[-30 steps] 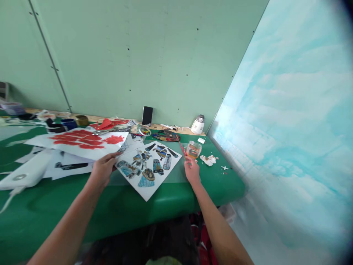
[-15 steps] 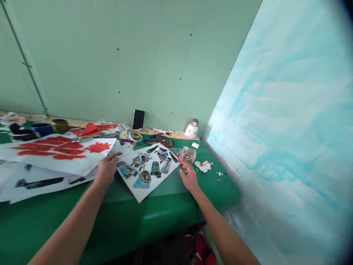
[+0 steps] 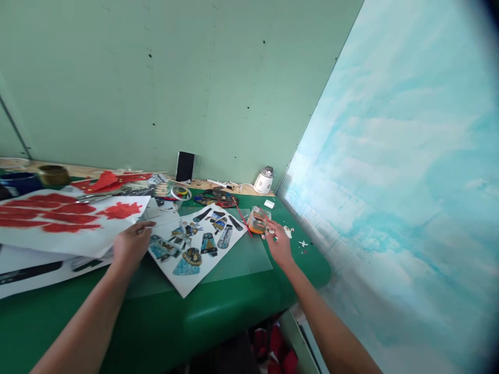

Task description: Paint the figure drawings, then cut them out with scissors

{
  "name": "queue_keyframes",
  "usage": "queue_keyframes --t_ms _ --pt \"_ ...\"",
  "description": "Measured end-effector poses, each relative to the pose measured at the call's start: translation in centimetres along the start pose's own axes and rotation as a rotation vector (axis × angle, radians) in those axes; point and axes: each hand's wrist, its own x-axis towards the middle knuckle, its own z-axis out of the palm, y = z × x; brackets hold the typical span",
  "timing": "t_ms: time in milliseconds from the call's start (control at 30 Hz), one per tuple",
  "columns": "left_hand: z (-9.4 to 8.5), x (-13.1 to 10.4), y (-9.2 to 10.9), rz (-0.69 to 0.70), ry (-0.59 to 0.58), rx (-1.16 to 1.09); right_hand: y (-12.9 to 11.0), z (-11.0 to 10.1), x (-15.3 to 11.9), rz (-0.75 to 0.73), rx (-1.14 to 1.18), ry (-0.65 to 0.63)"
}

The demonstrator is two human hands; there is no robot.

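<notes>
Printed sheet [image 3: 195,239] lies mid-table, near corner just short of the table's [image 3: 234,306] near edge. Left hand [image 3: 130,244] pins its left edge, fingers loosely spread. Right hand [image 3: 278,241] rests by the glass cup [image 3: 258,220] (fingers half-curled, holding nothing visible); bare green mat between.

The red-painted sheet [image 3: 58,218] is cut off at the left edge.

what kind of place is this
Probably a craft or art workroom. A green-covered table holds a white sheet of painted cut-out pieces, a sheet with red painted shapes, and a small paint-water cup with a red brush beside it.
</notes>
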Motion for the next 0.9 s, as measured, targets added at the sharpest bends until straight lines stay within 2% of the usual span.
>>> queue_keyframes --t_ms 100,233,400,633,767,900 --pt "-0.3 0.0 0.4 -0.008 -0.027 0.035 -0.1 -1.1 1.5 -0.002 -0.045 0.007" --pt "-0.9 -0.3 0.9 -0.006 -0.061 0.047 -0.2 -2.0 2.1 0.042 -0.114 -0.012" --pt "-1.4 -0.9 1.3 -0.006 -0.091 0.032 -0.1 -2.8 2.8 0.148 -0.196 -0.120" --pt "-1.4 -1.0 1.4 -0.016 -0.086 0.003 -0.2 -2.6 7.6 0.372 -0.216 -0.347" --pt "-1.4 -1.1 1.4 -0.035 -0.100 0.008 0.7 -2.7 10.6 0.524 -0.264 -0.348" --pt "-1.2 -0.8 1.0 -0.039 -0.103 -0.004 1.7 -1.4 11.7 0.614 -0.271 -0.375"
